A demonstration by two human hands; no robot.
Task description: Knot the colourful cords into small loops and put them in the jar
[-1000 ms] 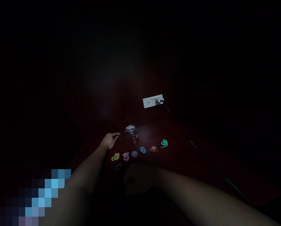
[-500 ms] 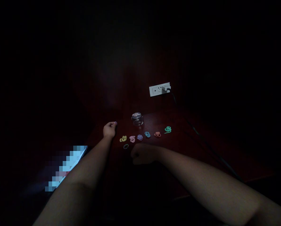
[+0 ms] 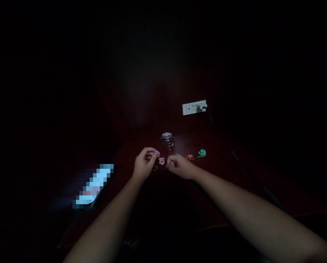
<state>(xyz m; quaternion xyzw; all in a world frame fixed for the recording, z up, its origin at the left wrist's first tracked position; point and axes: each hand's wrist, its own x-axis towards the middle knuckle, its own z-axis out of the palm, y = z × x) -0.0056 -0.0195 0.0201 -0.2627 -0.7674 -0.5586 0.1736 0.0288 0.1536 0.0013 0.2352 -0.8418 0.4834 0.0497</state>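
My left hand [image 3: 146, 164] pinches a small light-purple hair tie [image 3: 157, 153] between thumb and fingertips. Just right of it lies a little pile of pink hair ties [image 3: 161, 161] on the dark red table. My right hand [image 3: 179, 167] is closed, its fingers curled beside the pink pile; whatever is in them is hidden. It covers most of the blue hair ties [image 3: 177, 155]. A single dark, greenish hair tie [image 3: 155, 168] sits below the left fingertips. Farther right are orange hair ties [image 3: 190, 157] and green hair ties [image 3: 202, 153]. A clear lidded jar [image 3: 168, 140] stands behind the row.
A lit, blurred-out screen [image 3: 94, 186] lies at the left edge of the table [image 3: 163, 208]. On the back wall is a white socket plate [image 3: 189, 109] with a plug, whose dark cable [image 3: 236, 155] trails along the right side. Much of the room is dark.
My left hand has come right and inward with the purple hair tie, now hiding the yellow pile. My right hand has moved up and right, over the purple and blue piles. The view has shifted slightly.
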